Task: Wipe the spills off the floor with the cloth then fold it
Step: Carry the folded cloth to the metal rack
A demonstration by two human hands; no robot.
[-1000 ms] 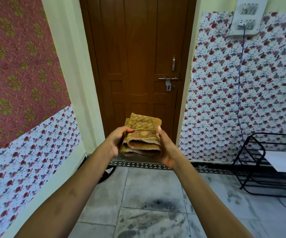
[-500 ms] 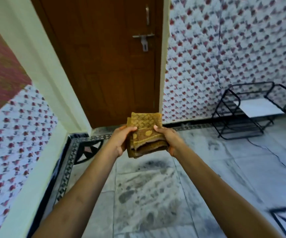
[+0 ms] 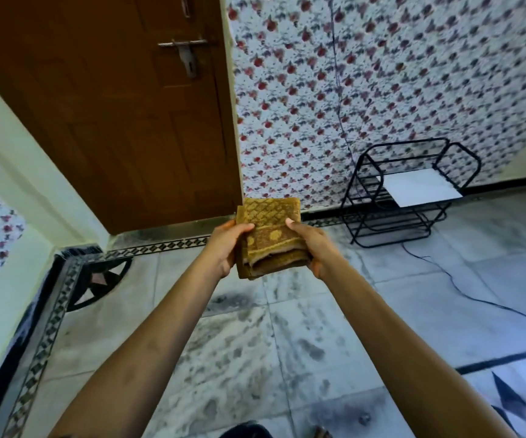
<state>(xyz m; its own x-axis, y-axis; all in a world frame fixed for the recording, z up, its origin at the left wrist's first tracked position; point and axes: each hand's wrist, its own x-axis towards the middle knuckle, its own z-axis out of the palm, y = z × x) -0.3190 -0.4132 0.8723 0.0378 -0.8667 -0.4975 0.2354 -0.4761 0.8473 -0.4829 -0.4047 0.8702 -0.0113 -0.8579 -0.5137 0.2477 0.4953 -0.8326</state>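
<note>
A yellow-brown patterned cloth (image 3: 268, 235), folded into a thick small square, is held out in front of me at mid-frame. My left hand (image 3: 225, 246) grips its left edge with the thumb on top. My right hand (image 3: 313, 245) grips its right edge, thumb also on top. The folded layers show at the near edge. Below the hands lies the grey marble floor (image 3: 242, 349), which has dark smudged patches and streaks.
A brown wooden door (image 3: 122, 115) with a metal latch stands ahead on the left. A black wire rack (image 3: 403, 191) with a white sheet on it sits by the flowered wall at right. A thin dark cable (image 3: 464, 292) trails across the floor.
The view has tilted down from the door toward the floor. Both hands keep hold of the folded cloth, which looks unchanged.
</note>
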